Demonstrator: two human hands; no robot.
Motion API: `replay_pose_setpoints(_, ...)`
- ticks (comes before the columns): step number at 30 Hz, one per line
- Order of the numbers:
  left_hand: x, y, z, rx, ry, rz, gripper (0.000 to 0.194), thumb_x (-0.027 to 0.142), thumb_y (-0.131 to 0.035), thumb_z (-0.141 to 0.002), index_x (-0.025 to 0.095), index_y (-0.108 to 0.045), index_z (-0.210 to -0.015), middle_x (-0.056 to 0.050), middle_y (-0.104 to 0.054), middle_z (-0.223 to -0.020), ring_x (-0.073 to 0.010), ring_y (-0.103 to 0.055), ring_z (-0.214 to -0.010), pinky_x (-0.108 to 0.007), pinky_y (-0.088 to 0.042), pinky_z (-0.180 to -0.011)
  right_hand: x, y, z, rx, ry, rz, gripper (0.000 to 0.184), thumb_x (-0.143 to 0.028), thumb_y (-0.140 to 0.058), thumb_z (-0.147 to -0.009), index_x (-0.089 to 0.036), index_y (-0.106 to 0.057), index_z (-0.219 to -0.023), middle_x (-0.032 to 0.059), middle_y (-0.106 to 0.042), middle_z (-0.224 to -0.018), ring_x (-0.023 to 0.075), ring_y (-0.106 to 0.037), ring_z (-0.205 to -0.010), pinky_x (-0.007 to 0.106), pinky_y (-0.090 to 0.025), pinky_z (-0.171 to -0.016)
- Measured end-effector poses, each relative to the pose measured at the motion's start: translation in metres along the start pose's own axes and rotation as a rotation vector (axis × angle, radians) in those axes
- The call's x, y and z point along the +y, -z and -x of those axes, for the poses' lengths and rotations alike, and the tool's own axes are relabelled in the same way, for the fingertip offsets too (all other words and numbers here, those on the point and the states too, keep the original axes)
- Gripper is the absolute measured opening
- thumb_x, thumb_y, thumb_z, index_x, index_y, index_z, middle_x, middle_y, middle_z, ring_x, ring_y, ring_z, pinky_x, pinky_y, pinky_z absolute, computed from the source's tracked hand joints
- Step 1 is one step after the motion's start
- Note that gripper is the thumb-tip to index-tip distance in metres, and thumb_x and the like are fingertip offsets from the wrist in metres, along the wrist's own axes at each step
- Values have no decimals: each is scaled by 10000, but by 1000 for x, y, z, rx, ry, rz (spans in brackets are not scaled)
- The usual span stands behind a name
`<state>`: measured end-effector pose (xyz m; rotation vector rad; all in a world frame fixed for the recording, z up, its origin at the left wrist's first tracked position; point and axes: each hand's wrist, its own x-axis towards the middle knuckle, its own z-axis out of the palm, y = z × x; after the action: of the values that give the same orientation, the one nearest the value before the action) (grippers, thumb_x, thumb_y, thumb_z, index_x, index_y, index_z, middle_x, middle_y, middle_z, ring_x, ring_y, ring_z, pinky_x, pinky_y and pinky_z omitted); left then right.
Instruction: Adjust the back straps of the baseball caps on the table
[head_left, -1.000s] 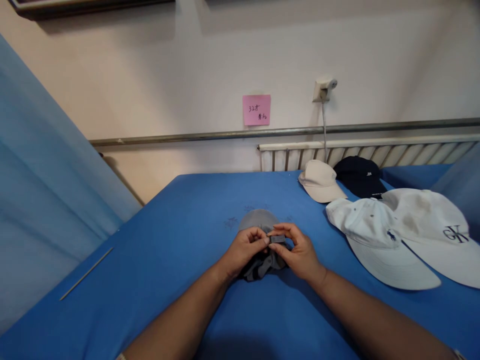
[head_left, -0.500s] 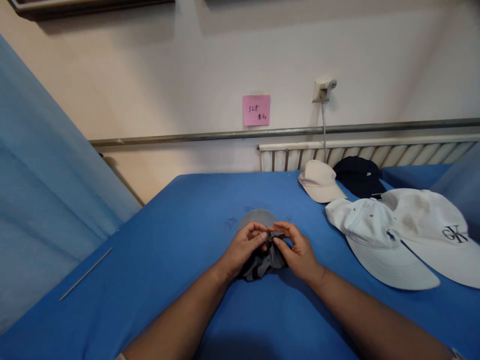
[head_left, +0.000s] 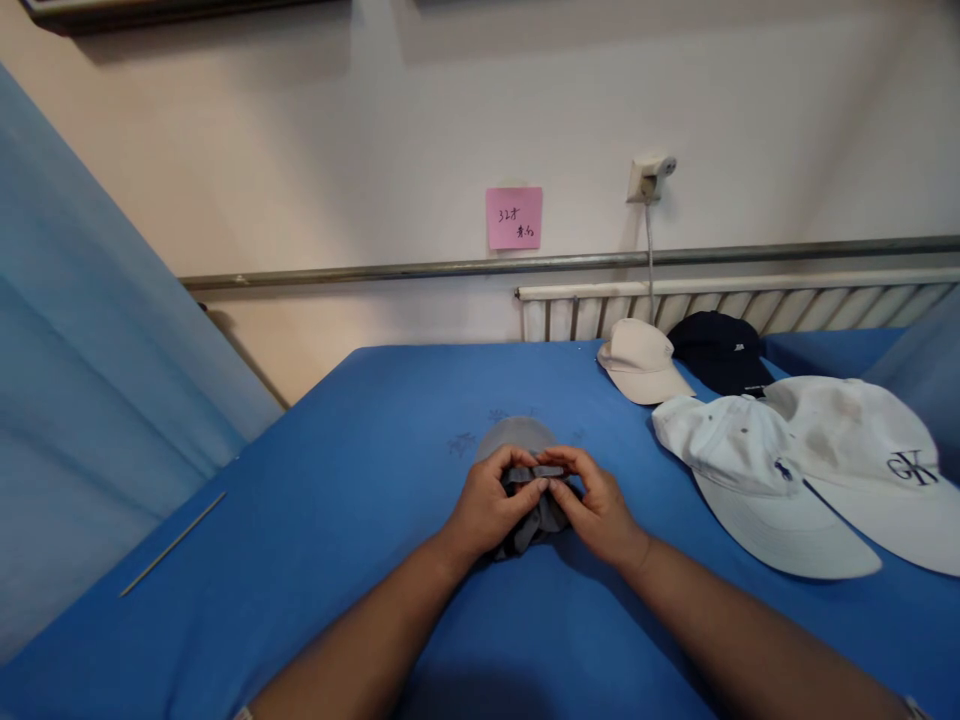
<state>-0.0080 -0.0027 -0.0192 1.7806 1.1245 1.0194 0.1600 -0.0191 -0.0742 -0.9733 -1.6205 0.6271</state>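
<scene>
A grey baseball cap (head_left: pixel 517 434) lies on the blue-covered table, its rounded brim pointing toward the wall. My left hand (head_left: pixel 493 498) and my right hand (head_left: pixel 596 503) meet over the cap's back part. Both have thumbs and fingertips closed on its strap (head_left: pixel 546 473), which runs as a short band between them. The dark, crumpled crown (head_left: pixel 525 530) shows below my thumbs. Much of the cap is covered by my fingers, and any buckle on the strap is too small to make out.
To the right lie a beige cap (head_left: pixel 641 360), a black cap (head_left: pixel 718 350), a pale cap (head_left: pixel 750 470) and a large white cap (head_left: pixel 862 450). A thin stick (head_left: pixel 172 545) rests at the left, near a blue curtain (head_left: pixel 97 330). Behind are a metal rail (head_left: pixel 420 270) and a radiator (head_left: pixel 810 300).
The strap between my fingertips now shows as a straighter band. My left thumb has moved right, close to my right thumb. The other caps and the stick stay in place.
</scene>
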Motion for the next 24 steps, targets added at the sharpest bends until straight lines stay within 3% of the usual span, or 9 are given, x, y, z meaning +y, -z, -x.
replay_pose_setpoints(5,1,1,1,-19,-78,-135,160,257,-667,-756,196,-643,-902,-24,-660,-856,-173,-596,-791,-278,-439,-751,-3,6,-5,23,42,3,115,-283,-556,-876,-222,-581,-971,54,-641,-969,205,-620,-921,363,-506,-837)
replay_pose_setpoints(10,3,0,3,-80,-156,-243,182,259,-641,-788,207,-650,-961,-38,-678,-912,-187,-603,-830,-297,-424,-793,-4,5,-6,34,56,-35,85,-292,-542,-890,-219,-548,-847,59,-632,-956,206,-612,-935,360,-487,-851)
replay_pose_setpoints(14,1,-1,4,-104,-190,-256,217,230,-615,-801,218,-660,-1013,-52,-687,-969,-205,-605,-890,-309,-414,-825,-5,1,-4,59,57,-42,90,-253,-517,-903,-220,-542,-823,57,-635,-953,195,-614,-919,348,-478,-844)
replay_pose_setpoints(24,-2,2,3,-114,-191,-377,152,236,-580,-805,186,-610,-946,-24,-665,-876,-161,-585,-773,-287,-435,-725,-3,3,-4,127,8,-91,111,-244,-507,-916,-202,-556,-826,42,-634,-897,172,-601,-855,315,-462,-795)
